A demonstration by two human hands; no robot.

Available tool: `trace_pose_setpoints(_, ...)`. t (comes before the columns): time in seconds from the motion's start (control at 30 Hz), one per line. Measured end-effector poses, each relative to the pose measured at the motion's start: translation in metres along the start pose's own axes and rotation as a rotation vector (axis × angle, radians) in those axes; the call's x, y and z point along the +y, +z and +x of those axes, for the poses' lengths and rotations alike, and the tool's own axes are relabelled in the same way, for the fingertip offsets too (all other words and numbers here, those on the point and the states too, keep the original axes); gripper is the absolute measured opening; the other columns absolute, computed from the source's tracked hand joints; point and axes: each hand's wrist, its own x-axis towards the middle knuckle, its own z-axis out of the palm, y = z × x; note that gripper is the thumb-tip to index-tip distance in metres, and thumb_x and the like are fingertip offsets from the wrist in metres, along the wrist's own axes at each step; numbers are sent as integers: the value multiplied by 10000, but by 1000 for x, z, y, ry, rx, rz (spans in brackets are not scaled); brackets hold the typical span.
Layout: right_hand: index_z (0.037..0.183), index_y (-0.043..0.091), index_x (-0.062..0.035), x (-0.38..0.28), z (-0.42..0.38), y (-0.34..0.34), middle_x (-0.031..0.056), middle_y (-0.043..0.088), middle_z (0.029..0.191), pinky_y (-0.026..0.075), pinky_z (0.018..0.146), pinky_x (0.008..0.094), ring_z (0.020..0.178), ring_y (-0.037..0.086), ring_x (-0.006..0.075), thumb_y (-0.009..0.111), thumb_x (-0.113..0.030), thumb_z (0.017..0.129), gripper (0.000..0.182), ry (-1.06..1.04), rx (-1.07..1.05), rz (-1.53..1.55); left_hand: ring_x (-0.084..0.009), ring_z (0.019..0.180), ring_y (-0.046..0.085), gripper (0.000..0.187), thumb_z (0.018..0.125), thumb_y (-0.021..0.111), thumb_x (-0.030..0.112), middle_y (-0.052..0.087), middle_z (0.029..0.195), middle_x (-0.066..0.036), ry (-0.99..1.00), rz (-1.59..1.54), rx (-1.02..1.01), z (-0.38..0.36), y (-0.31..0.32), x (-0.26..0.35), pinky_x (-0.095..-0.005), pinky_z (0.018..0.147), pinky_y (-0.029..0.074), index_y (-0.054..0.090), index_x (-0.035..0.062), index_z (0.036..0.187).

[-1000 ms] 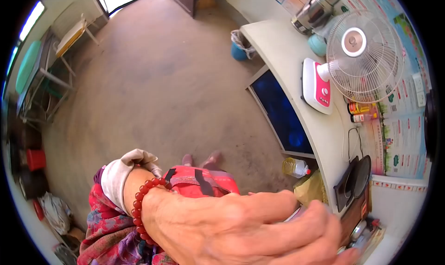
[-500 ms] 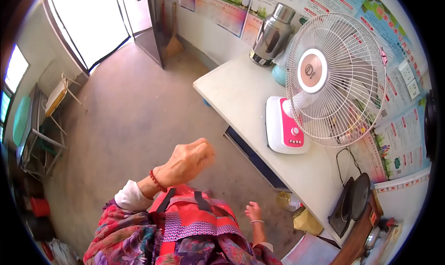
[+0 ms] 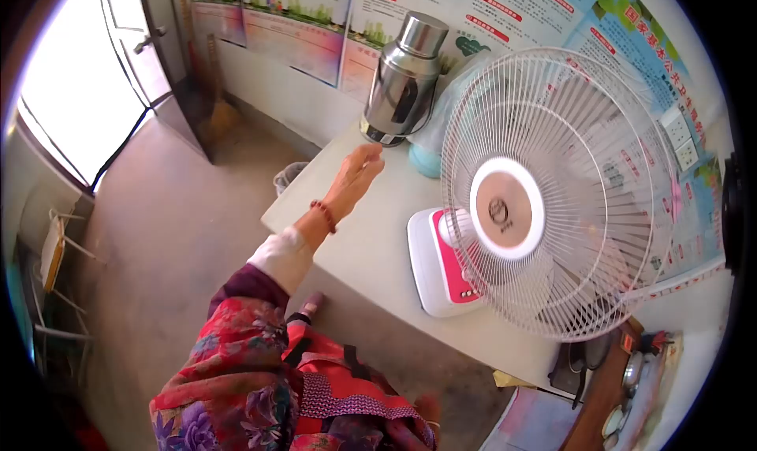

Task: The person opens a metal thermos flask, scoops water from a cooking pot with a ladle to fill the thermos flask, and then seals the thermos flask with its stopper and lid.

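My left hand [image 3: 356, 181], with a red bead bracelet at the wrist, reaches over the white table [image 3: 347, 242]. Its fingers are stretched forward with nothing in them, and the fingertips are close to the base of a steel thermos flask [image 3: 404, 80]. The flask stands upright at the table's back. Low down beside my red apron [image 3: 339, 364], my right hand [image 3: 428, 410] is blurred and partly hidden, so its fingers do not show clearly. A white and pink electric fan [image 3: 509, 206] stands right of my left hand, its wire cage tilted up.
A turquoise, plastic-covered thing [image 3: 426, 159] sits between flask and fan. Posters [image 3: 296, 25] cover the wall. Beyond the table's far end are a waste bin [image 3: 290, 177], a broom [image 3: 223, 116] and an open door [image 3: 154, 65]. A folding chair [image 3: 54, 254] stands left.
My left hand has moved from above my lap, where it was curled, forward over the table toward the flask, its fingers extending. My view has turned right and come nearer the table.
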Motion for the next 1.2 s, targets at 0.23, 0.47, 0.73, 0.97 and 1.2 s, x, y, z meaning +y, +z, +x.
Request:
trace_pose_setpoints(0.23, 1026, 492, 67, -94, -35, 45, 120, 560, 666, 444, 392, 294, 477, 560, 199, 563, -56, 726, 332, 552, 271, 553, -235, 1120, 397, 553, 827, 550, 282, 407, 1213, -160, -6, 44, 98, 161, 51, -81, -319, 933, 328, 362, -33, 1241)
trace_pose_setpoints(0.47, 1035, 502, 54, -54, -49, 104, 128, 565, 662, 455, 395, 299, 479, 565, 199, 587, -60, 722, 345, 924, 315, 829, -124, 621, 461, 295, 745, 646, 208, 543, 676, -66, -88, -126, 201, 216, 73, -92, -282, 573, 410, 535, -57, 811)
trace_pose_setpoints(0.73, 988, 531, 58, -141, -29, 94, 136, 583, 627, 471, 445, 266, 483, 572, 165, 605, -66, 689, 332, 532, 182, 153, -50, 521, 385, 245, 754, 652, 193, 463, 549, 5, -124, -71, 380, 180, 12, -79, -238, 439, 342, 538, -15, 696)
trace_pose_setpoints(0.97, 997, 550, 11, -147, 23, 85, 85, 574, 557, 444, 440, 281, 483, 561, 156, 564, -126, 740, 291, 386, 160, 73, -31, 440, 379, 177, 720, 627, 92, 445, 507, 22, -204, -93, 269, 92, -68, -9, -207, 388, 278, 509, -8, 634)
trace_pose_setpoints(1.2, 1093, 487, -48, -226, 84, 78, 139, 608, 912, 469, 652, 310, 729, 590, 235, 581, -194, 788, 351, 62, 80, -67, -55, 423, 403, 113, 652, 577, 82, 449, 466, 5, -303, 147, 64, 9, -120, 33, -217, 409, 322, 544, -25, 670)
